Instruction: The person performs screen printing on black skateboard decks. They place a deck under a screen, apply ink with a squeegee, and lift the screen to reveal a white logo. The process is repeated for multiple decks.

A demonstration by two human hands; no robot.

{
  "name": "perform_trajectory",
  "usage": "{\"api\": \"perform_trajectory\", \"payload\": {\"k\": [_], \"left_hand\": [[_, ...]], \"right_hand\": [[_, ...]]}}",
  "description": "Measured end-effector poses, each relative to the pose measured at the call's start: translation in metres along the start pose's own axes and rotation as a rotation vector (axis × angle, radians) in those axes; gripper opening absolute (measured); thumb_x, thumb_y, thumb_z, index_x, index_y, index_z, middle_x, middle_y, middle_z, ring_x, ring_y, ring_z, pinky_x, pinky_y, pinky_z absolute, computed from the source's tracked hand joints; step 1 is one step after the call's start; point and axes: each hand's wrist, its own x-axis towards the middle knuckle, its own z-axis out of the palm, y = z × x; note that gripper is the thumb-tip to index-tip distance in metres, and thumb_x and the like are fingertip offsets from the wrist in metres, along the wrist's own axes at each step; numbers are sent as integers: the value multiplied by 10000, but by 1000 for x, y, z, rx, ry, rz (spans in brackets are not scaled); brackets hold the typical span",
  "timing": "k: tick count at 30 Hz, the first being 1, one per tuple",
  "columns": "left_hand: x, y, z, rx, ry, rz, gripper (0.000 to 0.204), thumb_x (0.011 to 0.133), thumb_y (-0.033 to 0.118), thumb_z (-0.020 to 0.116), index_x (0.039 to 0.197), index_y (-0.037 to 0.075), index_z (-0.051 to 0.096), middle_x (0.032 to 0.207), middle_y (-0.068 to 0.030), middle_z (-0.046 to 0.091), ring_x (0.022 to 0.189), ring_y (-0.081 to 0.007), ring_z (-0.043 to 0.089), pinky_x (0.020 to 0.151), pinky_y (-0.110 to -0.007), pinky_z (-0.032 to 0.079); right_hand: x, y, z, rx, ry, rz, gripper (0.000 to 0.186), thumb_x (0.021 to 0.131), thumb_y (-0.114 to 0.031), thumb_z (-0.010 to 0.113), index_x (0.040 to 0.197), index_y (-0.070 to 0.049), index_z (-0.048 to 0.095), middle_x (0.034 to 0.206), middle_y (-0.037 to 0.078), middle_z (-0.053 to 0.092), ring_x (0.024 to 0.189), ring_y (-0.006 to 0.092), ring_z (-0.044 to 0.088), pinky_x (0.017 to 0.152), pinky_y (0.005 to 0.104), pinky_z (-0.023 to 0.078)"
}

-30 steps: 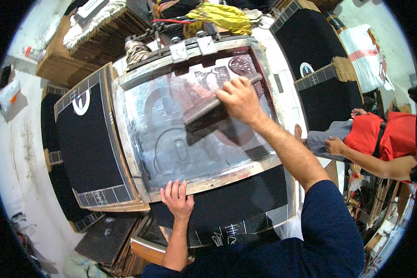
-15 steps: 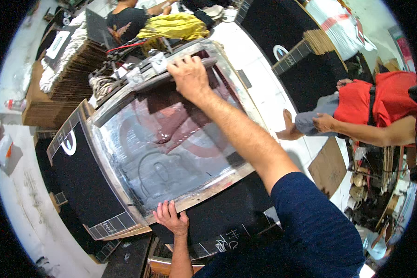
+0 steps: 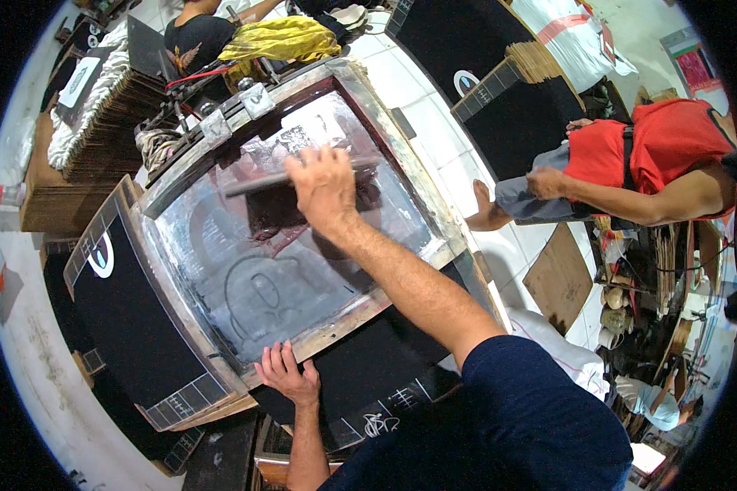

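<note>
My right hand (image 3: 323, 192) is closed around the top of a long grey squeegee (image 3: 258, 184). The squeegee stands across the mesh of a screen-printing frame (image 3: 348, 325), around the upper middle. Dark red ink (image 3: 270, 219) lies just on the near side of the blade, partly in shadow. Faint rounded outlines show in the grey mesh (image 3: 303, 282). At the frame's near edge rests my left hand (image 3: 287, 375), fingers stretched over the wood and slightly apart. Beneath the frame's near side, black fabric (image 3: 377, 360) with white line marks sticks out.
Metal clamps (image 3: 258, 100) sit along the frame's far side. A black printed panel (image 3: 135, 315) lies left. Stacked boards (image 3: 98, 131) and a yellow cloth (image 3: 282, 39) are beyond. At right stands a person in red (image 3: 606, 168), near a board (image 3: 558, 270) on the floor.
My right hand has drawn the squeegee from the frame's far end toward me, uncovering the far part of the mesh. The left hand stays at the near edge. The whole view has shifted slightly.
</note>
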Motion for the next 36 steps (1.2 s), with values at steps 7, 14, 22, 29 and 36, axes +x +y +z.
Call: {"api": "perform_trajectory", "payload": {"k": [7, 14, 22, 29, 36], "left_hand": [[2, -1, -1, 11, 3, -7, 518, 805, 204, 724, 1313, 119, 665, 1382, -85, 613, 1389, -336, 495, 1212, -611, 262], [2, 1, -3, -2, -5, -32, 444, 859, 257, 745, 1281, 136, 679, 1351, -72, 621, 1364, -320, 500, 1195, -607, 282], [3, 3, -3, 13, 9, -36, 500, 822, 278, 787, 1300, 180, 675, 1382, -43, 606, 1384, -298, 484, 1204, -580, 279], [2, 3, -4, -17, 5, -49, 551, 770, 171, 793, 1309, 185, 679, 1400, -35, 607, 1393, -289, 485, 1201, -577, 290], [2, 4, -3, -15, 41, -51, 488, 784, 151, 725, 1272, 155, 692, 1359, -59, 629, 1382, -310, 494, 1211, -606, 268]], "right_hand": [[22, 15, -5, -58, -103, -165, 197, 877, -153, 675, 1071, -152, 713, 993, 61, 697, 1018, 284, 660, 964, 506, 443], [51, 33, -55, 10, -355, -317, 361, 782, -218, 817, 1123, -176, 707, 1074, 54, 717, 1046, 288, 682, 870, 502, 464], [7, 25, -55, -32, -559, -335, 385, 797, -263, 850, 1125, -154, 683, 1077, 35, 705, 1074, 268, 652, 886, 475, 448], [30, 40, -15, -26, -359, -471, 404, 755, -286, 869, 1079, -156, 665, 1018, 33, 672, 1035, 273, 631, 863, 469, 438], [111, 33, 43, -71, -265, -440, 377, 831, -313, 804, 1137, -155, 652, 1035, 71, 672, 1025, 298, 637, 888, 490, 449]]}}
